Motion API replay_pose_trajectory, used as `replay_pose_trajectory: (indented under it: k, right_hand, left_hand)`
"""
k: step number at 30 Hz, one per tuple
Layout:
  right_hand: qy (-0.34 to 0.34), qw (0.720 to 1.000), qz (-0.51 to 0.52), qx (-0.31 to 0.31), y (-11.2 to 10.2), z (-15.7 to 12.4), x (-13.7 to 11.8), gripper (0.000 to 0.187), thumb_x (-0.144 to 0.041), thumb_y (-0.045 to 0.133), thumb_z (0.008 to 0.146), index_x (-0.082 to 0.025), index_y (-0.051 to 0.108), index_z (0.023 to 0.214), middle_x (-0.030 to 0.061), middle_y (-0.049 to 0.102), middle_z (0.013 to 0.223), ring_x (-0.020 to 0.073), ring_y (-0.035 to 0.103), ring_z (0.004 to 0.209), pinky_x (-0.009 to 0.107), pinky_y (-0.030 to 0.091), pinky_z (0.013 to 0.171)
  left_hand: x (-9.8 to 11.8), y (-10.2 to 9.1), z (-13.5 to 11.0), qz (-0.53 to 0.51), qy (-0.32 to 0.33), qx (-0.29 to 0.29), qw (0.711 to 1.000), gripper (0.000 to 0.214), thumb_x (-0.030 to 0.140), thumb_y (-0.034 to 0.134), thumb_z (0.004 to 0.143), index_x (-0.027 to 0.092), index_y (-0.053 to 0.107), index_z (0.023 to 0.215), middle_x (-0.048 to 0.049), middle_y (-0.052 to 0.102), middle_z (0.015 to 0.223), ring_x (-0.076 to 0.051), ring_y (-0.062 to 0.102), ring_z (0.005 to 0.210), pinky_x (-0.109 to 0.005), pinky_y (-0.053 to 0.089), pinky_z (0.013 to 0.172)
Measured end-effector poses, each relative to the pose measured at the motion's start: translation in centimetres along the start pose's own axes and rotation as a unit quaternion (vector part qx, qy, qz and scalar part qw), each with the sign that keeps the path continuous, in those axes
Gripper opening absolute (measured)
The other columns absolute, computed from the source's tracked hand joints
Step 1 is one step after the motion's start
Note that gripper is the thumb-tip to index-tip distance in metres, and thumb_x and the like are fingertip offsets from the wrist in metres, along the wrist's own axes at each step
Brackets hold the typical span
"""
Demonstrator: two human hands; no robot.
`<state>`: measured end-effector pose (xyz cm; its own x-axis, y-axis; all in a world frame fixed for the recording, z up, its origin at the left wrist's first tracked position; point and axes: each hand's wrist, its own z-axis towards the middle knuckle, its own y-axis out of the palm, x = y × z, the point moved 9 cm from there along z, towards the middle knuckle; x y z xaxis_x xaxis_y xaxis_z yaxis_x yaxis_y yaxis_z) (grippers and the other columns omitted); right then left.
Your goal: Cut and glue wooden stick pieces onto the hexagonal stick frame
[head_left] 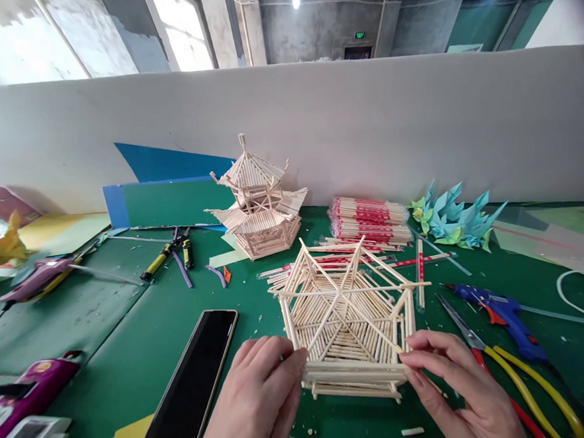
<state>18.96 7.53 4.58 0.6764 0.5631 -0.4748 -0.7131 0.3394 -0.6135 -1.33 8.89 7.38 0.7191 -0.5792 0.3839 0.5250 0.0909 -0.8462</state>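
Note:
A six-sided model (pixel 347 328) built of thin wooden sticks stands on the green table in front of me, its top crossed by sticks meeting in the middle. At its near left corner, my left hand (pixel 264 394) is closed, thumb and forefinger pinching the frame. My right hand (pixel 458 387) pinches the near right corner, by the end of a crossing stick. The fingertips partly hide both corners. Behind the model, a finished-looking stick pagoda (pixel 258 208) with two roofs stands upright.
Bundles of wrapped sticks (pixel 369 217) lie behind. To the right are a blue glue gun (pixel 503 311), scissors (pixel 481 346) and teal folded-paper work (pixel 464 213). On the left lie a phone (pixel 193 379), pliers (pixel 164 254), a pink glue gun (pixel 41 280) and a purple power strip (pixel 29 397).

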Motion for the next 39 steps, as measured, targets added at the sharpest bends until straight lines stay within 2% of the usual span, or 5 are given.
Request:
replay_pose_trajectory:
  k: [5,11,28,39]
  right_hand:
    - [-0.002,1.0,-0.004,-0.006,0.09,-0.1,-0.04,0.016,-0.015,0.057,0.08,-0.023,0.06,0.094,0.0069,0.053,0.099,0.0178,0.057,0.088,0.025,0.051,0.064]
    - [-0.009,1.0,-0.009,-0.015,0.27,-0.31,-0.02,0.022,-0.013,0.057,0.079,-0.023,0.061,0.099,0.0071,0.051,0.1,0.0181,0.056,0.089,0.025,0.052,0.062]
    - [-0.014,1.0,0.002,-0.01,0.37,-0.28,0.17,0.021,-0.015,0.056,0.081,-0.024,0.06,0.099,0.0061,0.049,0.1,0.0159,0.057,0.087,0.022,0.052,0.068]
    - [-0.008,1.0,0.005,-0.013,0.55,-0.29,-0.13,0.018,-0.016,0.057,0.08,-0.023,0.061,0.096,0.0059,0.051,0.1,0.0164,0.057,0.088,0.023,0.053,0.066]
  left_hand:
    - [0.01,-0.05,0.06,-0.002,-0.011,-0.009,1.0,0.027,0.008,0.037,0.085,0.02,0.057,0.099,-0.0057,0.057,0.082,-0.018,0.052,0.072,-0.031,0.044,0.066]
    - [0.2,-0.24,0.09,0.011,0.009,0.004,1.0,0.026,0.01,0.038,0.085,0.02,0.058,0.099,-0.0057,0.057,0.081,-0.017,0.053,0.071,-0.03,0.044,0.065]
    - [-0.15,0.14,0.0,-0.006,-0.005,-0.02,1.0,0.024,0.007,0.038,0.084,0.019,0.054,0.097,-0.006,0.056,0.084,-0.018,0.051,0.074,-0.032,0.044,0.068]
    - [-0.22,-0.14,-0.18,0.003,0.011,0.0,1.0,0.025,0.007,0.039,0.084,0.02,0.054,0.099,-0.0063,0.056,0.086,-0.018,0.051,0.076,-0.031,0.045,0.069]
